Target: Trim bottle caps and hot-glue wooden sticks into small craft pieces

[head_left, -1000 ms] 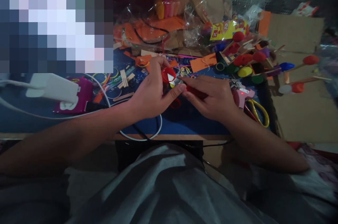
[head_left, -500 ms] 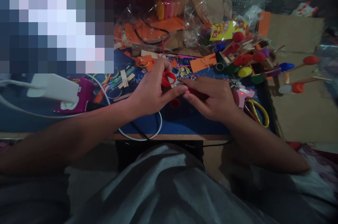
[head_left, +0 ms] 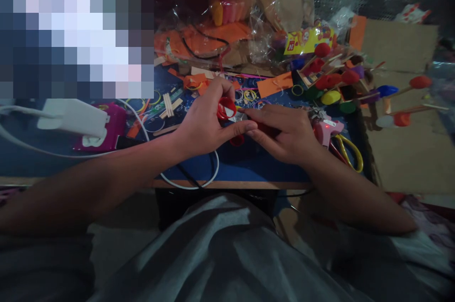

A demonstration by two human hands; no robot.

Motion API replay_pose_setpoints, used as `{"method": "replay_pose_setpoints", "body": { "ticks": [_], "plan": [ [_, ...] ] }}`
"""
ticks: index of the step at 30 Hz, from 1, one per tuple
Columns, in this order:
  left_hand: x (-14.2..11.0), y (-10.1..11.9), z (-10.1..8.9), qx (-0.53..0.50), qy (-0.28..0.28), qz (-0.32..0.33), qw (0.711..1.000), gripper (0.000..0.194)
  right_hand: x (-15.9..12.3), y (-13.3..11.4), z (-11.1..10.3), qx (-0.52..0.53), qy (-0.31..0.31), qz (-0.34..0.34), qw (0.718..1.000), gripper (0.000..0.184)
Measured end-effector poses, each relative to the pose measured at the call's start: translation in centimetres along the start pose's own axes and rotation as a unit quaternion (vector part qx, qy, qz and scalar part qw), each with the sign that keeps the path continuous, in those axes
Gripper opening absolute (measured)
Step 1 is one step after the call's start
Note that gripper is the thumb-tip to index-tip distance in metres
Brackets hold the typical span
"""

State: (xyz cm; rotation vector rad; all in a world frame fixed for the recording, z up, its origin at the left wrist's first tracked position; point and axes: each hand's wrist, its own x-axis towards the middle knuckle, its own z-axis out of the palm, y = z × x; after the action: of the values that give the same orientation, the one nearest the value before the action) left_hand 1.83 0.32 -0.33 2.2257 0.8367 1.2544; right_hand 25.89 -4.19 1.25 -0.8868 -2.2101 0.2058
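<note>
Ring (head_left: 226,109), red (something whitish (head_left: 229,112) inside), sits in left hand (head_left: 204,124); right hand (head_left: 289,132) narrow, hold unclear.

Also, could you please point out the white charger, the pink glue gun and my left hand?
White charger (head_left: 73,119), head view, middle of casing.
Pink glue gun (head_left: 323,135), head view, its body.
Left hand (head_left: 202,124), head view, back of hand.

The red ring (head_left: 226,108) in the person's left hand (head_left: 202,126) looks like glossy plastic; the silvery piece (head_left: 240,116) between it and the right hand (head_left: 287,133) has a metallic sheen. Left of the left hand are matt wooden sticks (head_left: 168,105) and a smooth white plastic charger (head_left: 73,119). Beyond the right hand lie matt orange paper (head_left: 275,84) and crinkled, shiny clear plastic (head_left: 263,27); to its right, matt brown cardboard (head_left: 408,145).
</note>
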Motion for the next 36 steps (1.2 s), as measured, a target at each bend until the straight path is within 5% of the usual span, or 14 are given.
{"method": "replay_pose_setpoints", "body": {
  "ticks": [18,27,36],
  "plan": [
    [0.4,0.9,-0.5,-0.044,-0.05,-0.021,0.998,0.058,0.0,-0.1,0.2,0.003,0.003,-0.001,1.0,0.035],
    [-0.4,-0.8,0.7,-0.066,0.016,-0.018,0.997,0.067,0.2,0.1,0.1,-0.014,0.017,0.023,1.0,0.039],
    [-0.8,0.2,0.3,-0.007,-0.02,-0.036,0.999,0.041,0.2,0.2,0.4,-0.027,0.015,0.034,0.999,0.043]
  ]
}}
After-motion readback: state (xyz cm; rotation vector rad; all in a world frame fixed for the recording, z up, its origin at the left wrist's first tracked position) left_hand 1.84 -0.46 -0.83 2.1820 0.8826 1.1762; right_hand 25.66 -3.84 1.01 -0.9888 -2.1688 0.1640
